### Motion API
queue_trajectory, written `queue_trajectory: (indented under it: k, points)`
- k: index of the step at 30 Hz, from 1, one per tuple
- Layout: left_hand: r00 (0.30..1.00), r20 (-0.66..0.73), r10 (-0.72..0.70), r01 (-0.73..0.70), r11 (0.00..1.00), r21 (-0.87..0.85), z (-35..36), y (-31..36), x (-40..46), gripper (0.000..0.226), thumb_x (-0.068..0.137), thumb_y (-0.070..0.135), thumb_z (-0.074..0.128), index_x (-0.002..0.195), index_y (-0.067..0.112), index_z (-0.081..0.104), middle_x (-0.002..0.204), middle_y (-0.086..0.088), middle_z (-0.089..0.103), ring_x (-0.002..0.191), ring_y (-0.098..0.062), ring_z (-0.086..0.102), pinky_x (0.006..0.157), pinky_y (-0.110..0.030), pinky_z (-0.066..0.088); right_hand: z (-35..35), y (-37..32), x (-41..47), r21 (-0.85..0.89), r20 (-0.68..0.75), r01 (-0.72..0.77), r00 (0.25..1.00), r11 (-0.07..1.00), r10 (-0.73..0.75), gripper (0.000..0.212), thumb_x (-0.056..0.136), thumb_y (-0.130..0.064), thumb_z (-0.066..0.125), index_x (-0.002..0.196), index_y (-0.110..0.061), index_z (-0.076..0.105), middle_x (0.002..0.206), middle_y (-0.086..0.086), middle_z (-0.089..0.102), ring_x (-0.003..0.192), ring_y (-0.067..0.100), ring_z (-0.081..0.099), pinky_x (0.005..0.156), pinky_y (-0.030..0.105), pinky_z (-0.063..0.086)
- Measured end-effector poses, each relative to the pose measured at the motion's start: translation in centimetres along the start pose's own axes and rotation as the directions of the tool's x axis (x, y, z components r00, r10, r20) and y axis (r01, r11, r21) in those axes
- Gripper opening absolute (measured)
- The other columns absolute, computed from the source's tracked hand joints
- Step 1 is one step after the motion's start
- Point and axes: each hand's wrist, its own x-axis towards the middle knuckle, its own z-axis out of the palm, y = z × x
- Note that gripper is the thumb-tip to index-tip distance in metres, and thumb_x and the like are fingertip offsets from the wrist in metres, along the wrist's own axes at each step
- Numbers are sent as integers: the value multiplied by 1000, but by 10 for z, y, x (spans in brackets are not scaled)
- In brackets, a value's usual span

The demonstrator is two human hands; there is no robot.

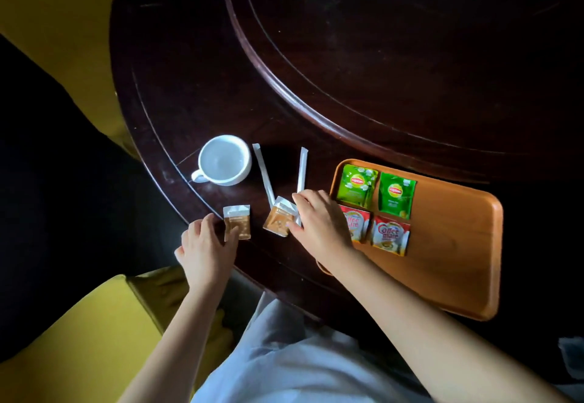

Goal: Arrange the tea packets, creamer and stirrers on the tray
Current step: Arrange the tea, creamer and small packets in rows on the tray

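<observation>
Step in hand: tray (458, 276) part-filled, near edge of the bench (189, 70), right side. On its left end two green tea packets (357, 185) sit side by side, two red creamer packets (391, 235) just below them, the left one half under the right wrist.

Not yet on the tray: two brown packets and two white wrapped stirrers, all on the bare bench between the white cup (225, 159) and the tray.

Right hand (319, 222): reached across from tray side, palm down, fingers (298, 200) curled over the right brown packet (278, 222) and the lower ends of both stirrers (264, 171) (closing on them, I judge, but whether anything is lifted or gripped I cannot tell).

Left hand (205, 244): palm down near the bench's near edge, fingers spread, tips resting on the left brown packet (237, 221); not closed round it.

Next move, likely: pinch up the packet and stirrers from the flat bench, carry right, lay them in the tray's bare right part. Thin flat things; needs a fingertip under an edge
</observation>
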Motion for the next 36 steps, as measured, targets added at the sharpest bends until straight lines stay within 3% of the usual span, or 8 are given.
queue_trajectory:
  k: [9,15,18,23,26,30,33,36]
  points:
    - [1000,12,17,-16,1000,-21,12,11,3,45,76,37,69,113,14,56,123,-14,54,114,-33,44,92,-50,36,16,-12,18,-136,100,-92,989,986,106,49,76,-45,67,108,-9,55,115,9,52,109,27,44,86,39,43]
    - [1000,21,-2,6,985,-175,10,12,4,35,75,25,72,106,15,59,108,-9,62,105,-30,51,88,-45,33,16,-16,16,-88,64,-112,991,990,117,28,81,-28,64,99,-9,54,108,10,57,104,28,49,81,38,43]
    - [999,44,-12,27,935,-355,8,8,2,22,79,13,67,99,13,60,100,-7,66,96,-28,58,85,-43,41,13,-13,13,77,24,-130,991,989,128,9,87,-13,52,91,-7,57,95,12,65,92,29,57,72,37,43]
    - [997,65,34,5,853,-522,-3,9,-4,14,81,11,65,95,15,65,90,-3,66,87,-23,62,76,-35,49,-3,9,-14,482,46,-264,960,835,277,7,85,-9,59,82,-9,65,78,4,70,68,15,62,55,20,43]
    - [989,113,94,-12,817,-576,-8,17,-12,12,82,11,64,91,18,67,87,-6,70,82,-23,66,75,-38,53,-15,35,-42,613,53,-349,913,709,403,9,83,-4,60,76,-8,65,67,0,65,58,9,61,56,22,48]
    - [968,159,194,-60,794,-605,-3,46,-31,19,81,6,64,81,24,69,79,-1,71,75,-19,67,70,-32,52,-25,66,-85,717,59,-429,823,550,565,17,80,8,60,71,-7,59,66,6,60,44,-3,54,46,6,39]
    - [928,205,312,-149,813,-563,10,71,-47,17,77,4,65,81,18,73,81,-5,73,74,-18,67,72,-32,52,-25,85,-117,705,58,-479,774,524,630,16,79,7,63,71,-8,62,68,8,63,50,2,52,53,18,41]
    - [875,209,437,-285,813,-507,21,91,-62,18,74,4,67,82,19,74,80,0,71,70,-5,60,69,-10,43,-21,99,-140,698,32,-509,725,504,687,16,78,6,64,70,-9,63,69,9,66,62,18,60,60,34,45]
